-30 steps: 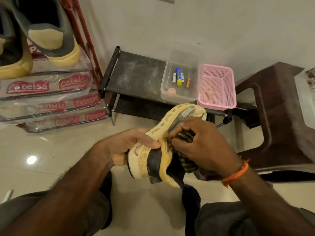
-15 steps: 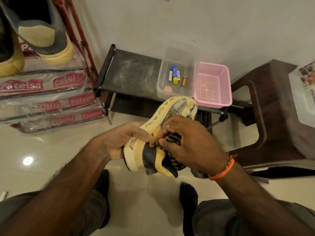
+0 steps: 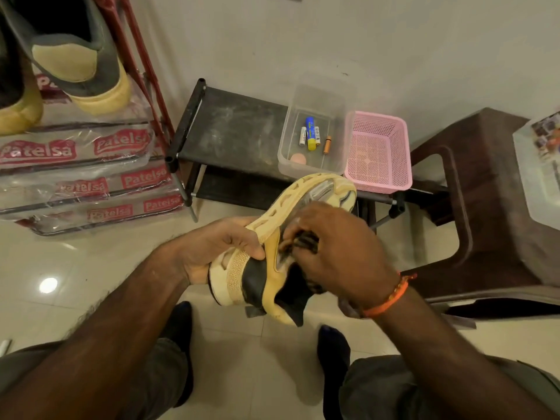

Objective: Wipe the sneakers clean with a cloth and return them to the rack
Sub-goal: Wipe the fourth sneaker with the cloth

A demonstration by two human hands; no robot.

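Open floor (image 3: 91,268) is left to the left of the left hand (image 3: 218,250). Beyond the right hand (image 3: 336,253), passage is blocked by a low black shelf (image 3: 236,134), a clear container (image 3: 315,140) and a pink basket (image 3: 378,153). Further right, the way is barred by a brown stool (image 3: 497,207).

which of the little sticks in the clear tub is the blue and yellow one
The tallest one, standing between the two white batteries in the clear tub; the orange one lies apart to its right.
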